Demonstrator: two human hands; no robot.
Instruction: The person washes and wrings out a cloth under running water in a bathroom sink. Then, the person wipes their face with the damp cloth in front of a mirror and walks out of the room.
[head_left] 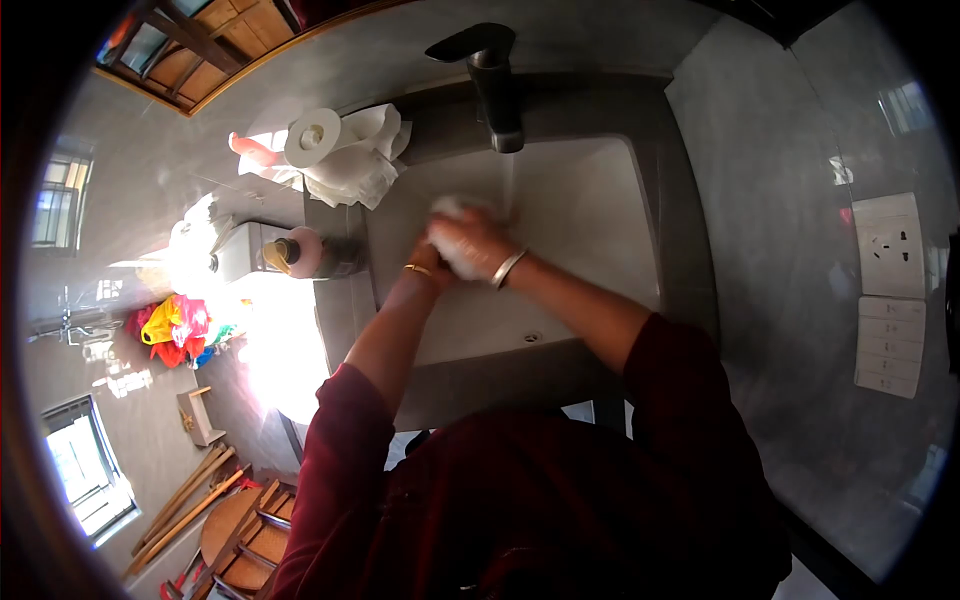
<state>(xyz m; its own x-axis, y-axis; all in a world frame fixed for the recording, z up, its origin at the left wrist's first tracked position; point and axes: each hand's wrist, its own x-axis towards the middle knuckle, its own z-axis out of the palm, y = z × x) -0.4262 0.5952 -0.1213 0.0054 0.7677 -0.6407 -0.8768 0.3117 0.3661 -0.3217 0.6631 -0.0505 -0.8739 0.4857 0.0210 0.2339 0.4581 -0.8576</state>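
Over the white sink basin [580, 230], my right hand [475, 243] and my left hand [430, 258] are pressed together around a white, blurred mass that looks like foam or a soft cloth; which one I cannot make out. The right hand lies over it and carries a silver bracelet [510, 268] at the wrist. A thin gold band [418, 269] circles the left wrist, and that hand's fingers are mostly hidden. Behind the hands stands the dark faucet [495, 95], and a faint streak like water shows under its spout.
At the left of the basin are a paper roll [313, 137] with loose tissue and a pump bottle [303, 252]. Wall sockets [889, 245] are on the right. Colourful bags [180, 325], a window [88, 470] and wooden stools [250, 540] lie further left.
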